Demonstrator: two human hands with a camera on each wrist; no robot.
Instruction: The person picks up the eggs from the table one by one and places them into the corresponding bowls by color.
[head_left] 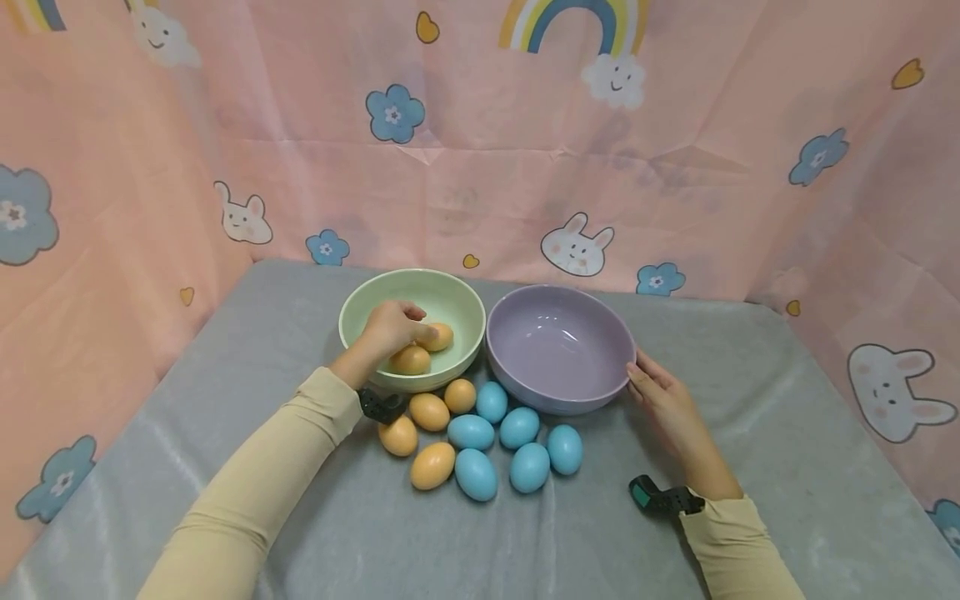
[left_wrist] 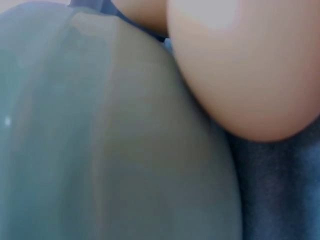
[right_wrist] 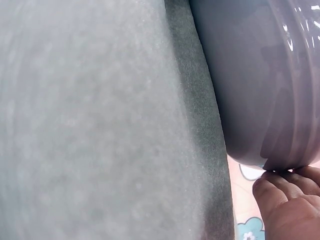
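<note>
My left hand (head_left: 393, 327) reaches into the light green bowl (head_left: 468, 358). Its thumb overlaps an orange egg (head_left: 441, 337) in there, while the fingertips sit apart from that egg. Another orange egg (head_left: 410, 361) lies below the hand in the same bowl. At the right, my right hand (head_left: 667, 404) holds the purple bowl (head_left: 562, 400) at its rim, thumb at the edge. The right wrist view has the fingers (right_wrist: 282, 187) against the bowl's outer wall. The left wrist view is filled by the green bowl's side (left_wrist: 150, 125); the left hand is hidden there.
Several orange eggs (head_left: 432, 465) and several blue eggs (head_left: 530, 467) lie loose on the grey cloth (head_left: 585, 542) before the bowls, which stand side by side. One orange egg (left_wrist: 250, 65) looms near the left wrist camera. A pink patterned curtain (head_left: 480, 192) rises behind.
</note>
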